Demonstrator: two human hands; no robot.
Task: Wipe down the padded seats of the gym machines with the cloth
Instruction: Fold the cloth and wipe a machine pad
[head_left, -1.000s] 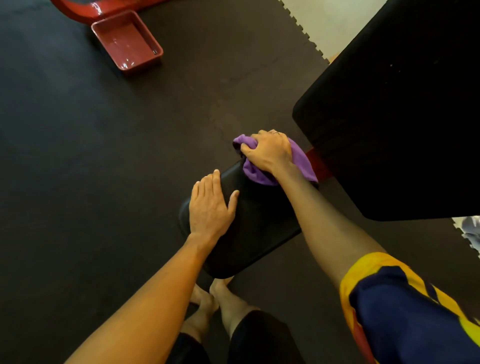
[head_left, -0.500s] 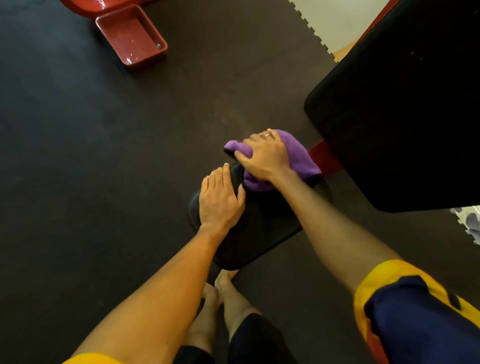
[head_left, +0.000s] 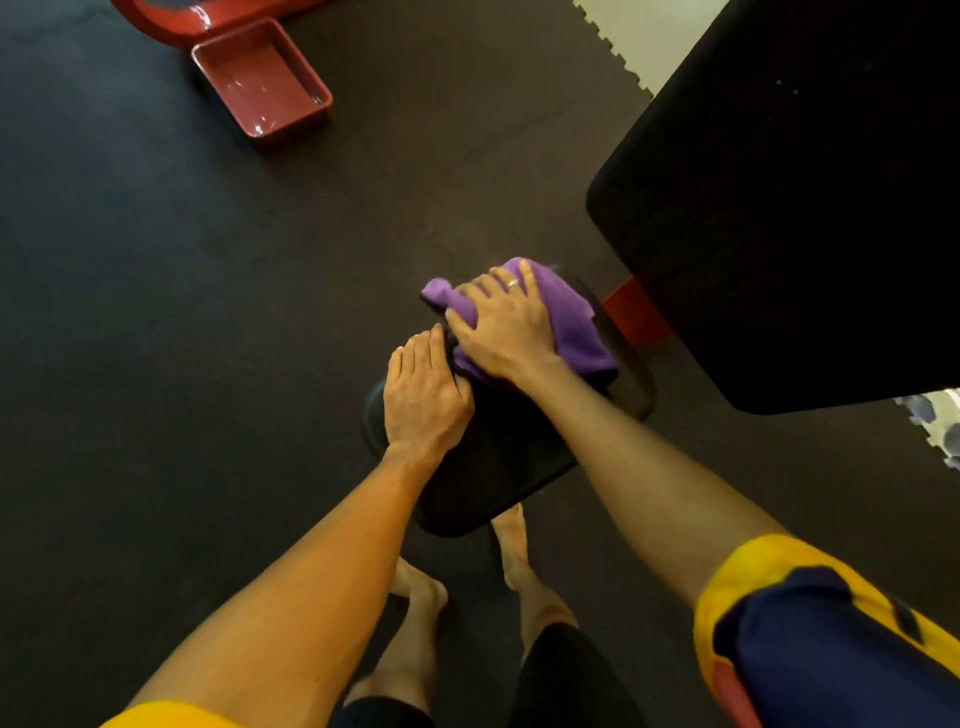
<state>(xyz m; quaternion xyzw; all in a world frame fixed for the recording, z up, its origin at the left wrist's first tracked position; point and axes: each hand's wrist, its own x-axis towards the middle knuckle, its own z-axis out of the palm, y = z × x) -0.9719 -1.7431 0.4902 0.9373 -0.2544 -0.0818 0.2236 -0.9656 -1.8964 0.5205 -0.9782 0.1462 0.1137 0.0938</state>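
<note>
The wiping step is in hand on one small padded seat, a black cushion set low over the dark floor mat. The purple cloth is spread on the far end of that seat, close to the red frame under the large black backrest. It is pressed down by the right hand, whose fingers are laid fairly straight and spread across the fabric rather than curled round it. A bunched corner of cloth is seen poking out beyond the thumb side.

The seat is steadied by the left hand, which is laid palm down on the left edge with the fingers together. Nothing is held in it, and its fingertips lie just beside the right thumb. Both forearms are stretched forward and down, and the body is bent over the seat, with bare feet seen under its near edge.

The near half of the cushion appears not yet covered. The next move is judged to call for a firm stroke toward the body, with the left hand shifted clear. A red tray is left on the floor, well apart.
</note>
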